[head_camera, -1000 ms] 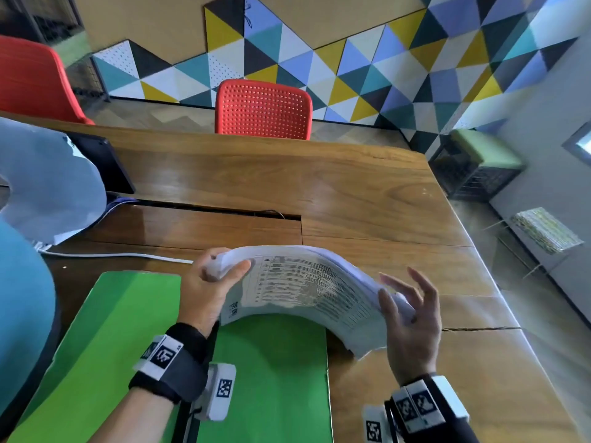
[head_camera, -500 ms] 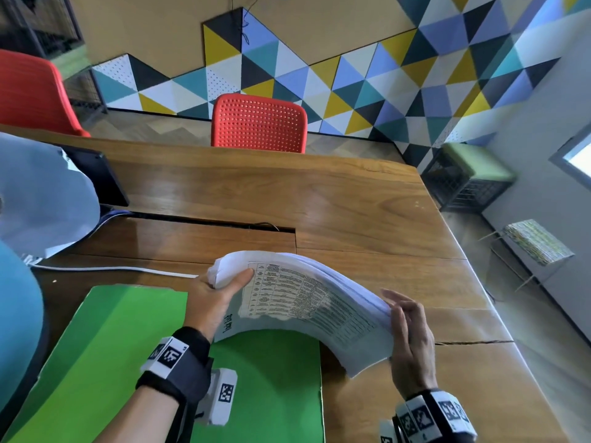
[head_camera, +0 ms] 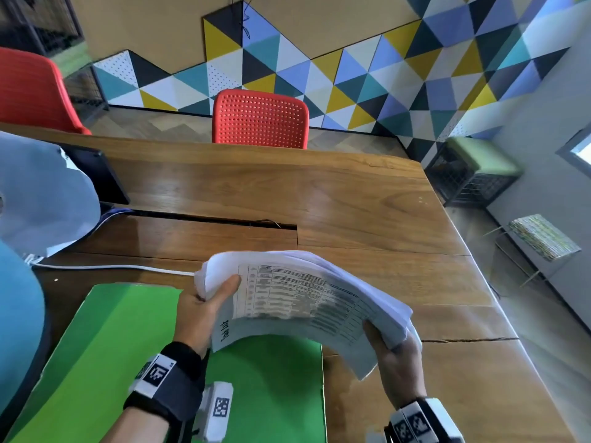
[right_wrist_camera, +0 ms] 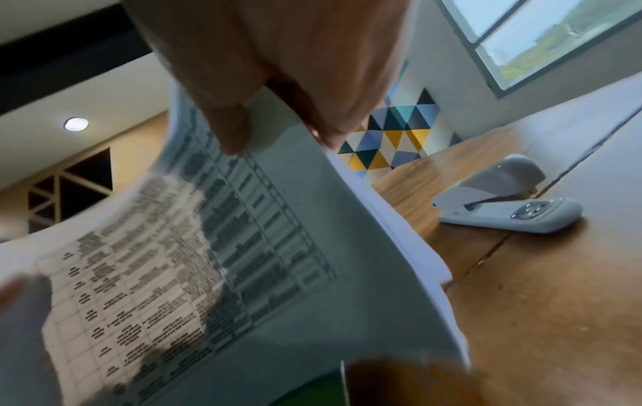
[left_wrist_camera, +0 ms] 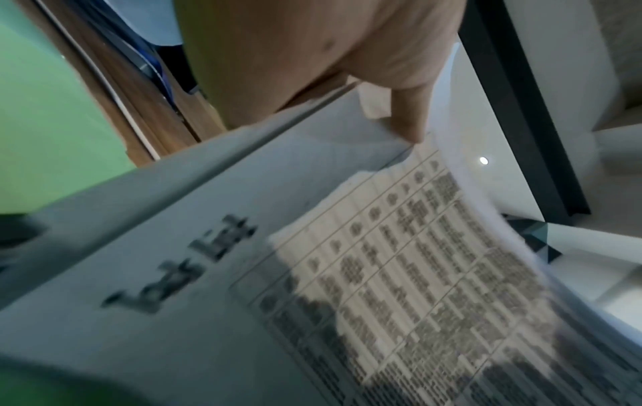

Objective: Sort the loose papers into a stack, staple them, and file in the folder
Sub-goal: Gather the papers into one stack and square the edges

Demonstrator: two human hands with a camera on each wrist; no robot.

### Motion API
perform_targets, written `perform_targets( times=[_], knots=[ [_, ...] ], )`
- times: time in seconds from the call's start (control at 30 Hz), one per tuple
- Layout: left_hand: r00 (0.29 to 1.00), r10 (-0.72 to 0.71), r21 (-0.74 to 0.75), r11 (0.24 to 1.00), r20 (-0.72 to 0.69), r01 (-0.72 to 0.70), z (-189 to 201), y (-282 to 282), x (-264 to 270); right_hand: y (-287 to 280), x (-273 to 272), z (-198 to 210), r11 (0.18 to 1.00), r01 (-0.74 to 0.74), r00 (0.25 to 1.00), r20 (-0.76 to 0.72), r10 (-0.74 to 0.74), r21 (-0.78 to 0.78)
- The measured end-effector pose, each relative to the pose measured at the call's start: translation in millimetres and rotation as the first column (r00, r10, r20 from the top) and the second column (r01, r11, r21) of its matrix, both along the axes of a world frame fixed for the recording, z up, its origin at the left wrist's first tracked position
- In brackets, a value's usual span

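A thick stack of white papers (head_camera: 307, 298) with a printed table on top arches in the air above the open green folder (head_camera: 128, 346). My left hand (head_camera: 204, 308) grips the stack's left end, thumb on the top sheet. At the other end my right hand (head_camera: 393, 356) holds the stack's right edge, thumb on top and fingers underneath. The left wrist view has the papers (left_wrist_camera: 347, 274) under my left hand (left_wrist_camera: 347, 82), and the right wrist view has the papers (right_wrist_camera: 243, 261) pinched by my right hand (right_wrist_camera: 278, 96). A grey stapler (right_wrist_camera: 504, 195) lies on the table to the right.
The wooden table (head_camera: 287, 193) stretches ahead, with a cable slot and a white cable (head_camera: 112, 267) across it. A dark tablet (head_camera: 99, 177) and a person's sleeve are at the far left. Red chairs (head_camera: 260, 119) stand beyond the table, a crate stool at the right.
My right hand went from spread fingers beside the stack to a grip on its right edge. The stack has settled slightly lower and to the right.
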State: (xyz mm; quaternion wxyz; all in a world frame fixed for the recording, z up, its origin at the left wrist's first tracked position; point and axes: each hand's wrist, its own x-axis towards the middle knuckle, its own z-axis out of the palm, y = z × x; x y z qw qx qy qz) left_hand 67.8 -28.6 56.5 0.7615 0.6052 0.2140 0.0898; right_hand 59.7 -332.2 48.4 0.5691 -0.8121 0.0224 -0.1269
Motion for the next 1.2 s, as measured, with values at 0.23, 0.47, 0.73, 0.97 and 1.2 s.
perform_targets(
  times=[0.23, 0.47, 0.73, 0.97, 1.2],
  knots=[
    [0.993, 0.118, 0.061, 0.991, 0.022, -0.119, 22, -3, 17, -4, -3, 20, 0.99, -0.005, 0.964, 0.263, 0.042, -0.141],
    [0.968, 0.217, 0.223, 0.957, -0.129, -0.185, 33, -5, 45, -6, -1, 30, 0.959, -0.033, 0.94, 0.317, 0.125, -0.282],
    [0.963, 0.183, 0.382, 0.919, -0.196, -0.097, 33, -2, 58, -7, -3, 30, 0.969, -0.022, 0.957, 0.275, 0.091, -0.246],
    [0.994, 0.053, 0.307, 0.952, -0.093, -0.022, 19, -2, 51, -10, -1, 1, 0.972, -0.105, 0.993, 0.035, 0.115, -0.21],
    [0.998, -0.058, 0.182, 0.982, 0.015, 0.054, 26, 2, 23, -5, 15, -3, 0.994, 0.051, 0.999, 0.0, -0.051, 0.101]
  ],
)
